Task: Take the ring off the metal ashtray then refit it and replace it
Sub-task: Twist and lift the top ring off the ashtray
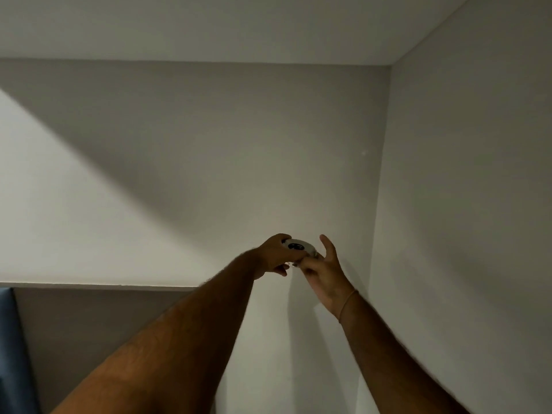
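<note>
Here, arms outstretched toward a bare wall, my left hand [273, 255] clamps the metal ashtray [298, 248] by its rim to steady it, while my right hand [324, 271], fingers loosely spread, pinches its underside edge.

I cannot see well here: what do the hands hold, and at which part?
The left hand grips the metal ashtray at its near rim; the right hand touches its right edge with its fingertips.
</note>
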